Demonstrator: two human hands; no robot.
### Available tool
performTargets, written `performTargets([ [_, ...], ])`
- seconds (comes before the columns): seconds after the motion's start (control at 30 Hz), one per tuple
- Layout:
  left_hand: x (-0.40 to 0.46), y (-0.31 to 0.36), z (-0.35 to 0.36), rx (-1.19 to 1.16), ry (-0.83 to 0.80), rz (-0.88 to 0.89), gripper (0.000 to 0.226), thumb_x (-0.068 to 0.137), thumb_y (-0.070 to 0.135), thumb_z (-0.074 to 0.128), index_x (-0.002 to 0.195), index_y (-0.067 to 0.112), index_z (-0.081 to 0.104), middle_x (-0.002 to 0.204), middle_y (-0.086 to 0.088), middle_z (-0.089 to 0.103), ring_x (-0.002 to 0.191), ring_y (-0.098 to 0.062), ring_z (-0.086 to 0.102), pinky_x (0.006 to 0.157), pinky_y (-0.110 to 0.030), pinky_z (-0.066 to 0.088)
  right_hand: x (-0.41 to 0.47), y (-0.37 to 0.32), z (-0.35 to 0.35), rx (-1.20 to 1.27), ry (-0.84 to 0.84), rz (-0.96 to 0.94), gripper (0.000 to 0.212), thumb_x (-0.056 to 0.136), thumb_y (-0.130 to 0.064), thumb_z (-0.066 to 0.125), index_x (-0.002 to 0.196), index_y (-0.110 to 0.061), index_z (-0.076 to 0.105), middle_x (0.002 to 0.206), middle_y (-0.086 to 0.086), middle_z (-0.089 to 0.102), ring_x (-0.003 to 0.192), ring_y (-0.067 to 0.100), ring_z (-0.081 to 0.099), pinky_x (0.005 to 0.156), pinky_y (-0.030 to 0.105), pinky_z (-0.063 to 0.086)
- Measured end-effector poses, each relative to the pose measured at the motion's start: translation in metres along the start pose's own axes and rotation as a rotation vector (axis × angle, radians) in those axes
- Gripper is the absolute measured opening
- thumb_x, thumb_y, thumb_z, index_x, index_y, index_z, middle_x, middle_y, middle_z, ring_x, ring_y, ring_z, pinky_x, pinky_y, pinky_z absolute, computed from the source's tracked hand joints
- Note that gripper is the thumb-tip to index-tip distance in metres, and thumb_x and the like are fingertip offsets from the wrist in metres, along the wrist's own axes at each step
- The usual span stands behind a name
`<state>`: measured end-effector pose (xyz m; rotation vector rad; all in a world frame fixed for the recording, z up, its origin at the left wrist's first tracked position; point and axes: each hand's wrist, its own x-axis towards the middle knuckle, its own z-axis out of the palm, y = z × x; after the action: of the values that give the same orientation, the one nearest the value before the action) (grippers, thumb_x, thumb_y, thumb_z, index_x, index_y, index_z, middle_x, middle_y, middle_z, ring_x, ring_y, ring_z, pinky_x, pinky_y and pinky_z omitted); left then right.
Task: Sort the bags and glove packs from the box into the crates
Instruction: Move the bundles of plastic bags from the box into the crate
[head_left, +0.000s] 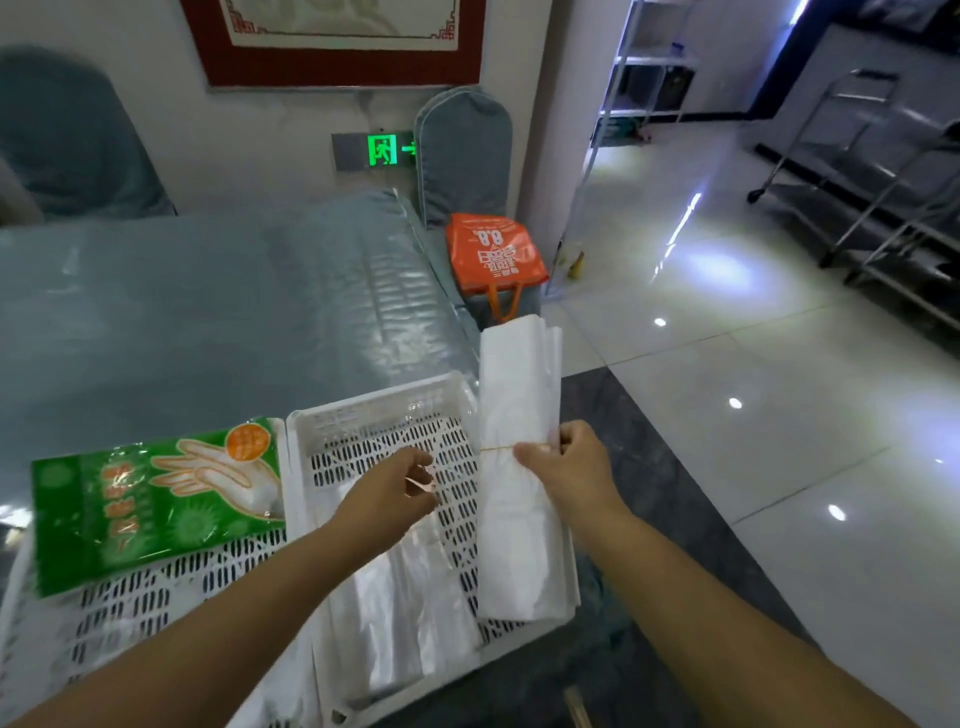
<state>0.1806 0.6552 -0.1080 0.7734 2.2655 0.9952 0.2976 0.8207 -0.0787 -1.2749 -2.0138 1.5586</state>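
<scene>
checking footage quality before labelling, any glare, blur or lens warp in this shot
Head view: strong glare patches on the glossy floor tiles and a sheen on the plastic-covered table; wide-angle warp bends the far walls and trolley; background soft, while the right hand and its grip on the white bag bundle are fairly sharp.

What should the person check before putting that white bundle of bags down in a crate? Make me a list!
1. Hold on the white bag bundle: ok, the right hand grips it at the rubber band.
2. Left hand free to help: cannot tell, its fingers are curled over the right crate, perhaps pinching something thin.
3. Right crate has room: ok, only flat clear bags lie in it.
4. Same kind of goods there: ok, bags; the green glove pack sits on the left crate.
5. Bundle over the crate: not ok, it hangs at the crate's right edge.
</scene>
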Motion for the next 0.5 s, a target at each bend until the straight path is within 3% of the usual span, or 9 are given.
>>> performTargets([
  [0.17,0.009,-0.013,0.018,0.033,0.002,0.066,0.046,0.079,0.016,0.068,0.122,0.022,0.051,0.115,0.002,0.059,0.089,-0.005,0.057,0.078,-0.021,0.047,0.008,0.015,0.016,-0.085,0.011,0.007,0.028,0.071,-0.026,0.074,0.079,-0.018,0.048,0.081,0.000,0.060,0.068,0.012,0.058,0.055,0.025,0.045],
  [0.23,0.011,-0.014,0.027,0.054,0.038,0.148,0.073,0.072,0.024,0.076,0.134,0.029,0.037,0.131,0.006,0.046,0.106,-0.007,0.050,0.088,-0.021,0.045,0.008,0.017,0.027,-0.161,0.005,-0.014,0.028,0.070,-0.030,0.073,0.078,-0.021,0.047,0.079,-0.001,0.060,0.065,0.010,0.058,0.051,0.023,0.042],
  [0.33,0.013,-0.020,0.036,0.273,0.002,0.309,0.105,0.063,0.039,0.081,0.142,0.042,0.011,0.149,0.008,0.021,0.134,-0.013,0.025,0.105,-0.027,0.029,0.010,0.021,0.042,-0.238,-0.029,-0.037,0.027,0.070,-0.040,0.070,0.076,-0.026,0.048,0.073,-0.006,0.059,0.061,0.007,0.057,0.050,0.024,0.045],
  [0.4,0.017,-0.030,0.042,0.393,-0.028,0.373,0.110,0.063,0.043,0.080,0.143,0.044,0.003,0.154,0.005,0.013,0.139,-0.018,0.016,0.110,-0.032,0.026,0.011,0.025,0.051,-0.341,-0.068,-0.044,0.031,0.073,-0.049,0.066,0.080,-0.023,0.049,0.072,-0.006,0.058,0.063,0.010,0.057,0.057,0.031,0.050],
  [0.5,0.021,-0.048,0.051,0.433,-0.070,0.388,0.114,0.065,0.042,0.078,0.144,0.041,-0.004,0.154,0.000,0.013,0.137,-0.022,0.023,0.109,-0.031,0.029,0.011,0.033,0.061,-0.526,-0.063,-0.083,0.037,0.077,-0.058,0.059,0.086,-0.023,0.048,0.074,-0.008,0.057,0.066,0.011,0.056,0.062,0.035,0.051],
])
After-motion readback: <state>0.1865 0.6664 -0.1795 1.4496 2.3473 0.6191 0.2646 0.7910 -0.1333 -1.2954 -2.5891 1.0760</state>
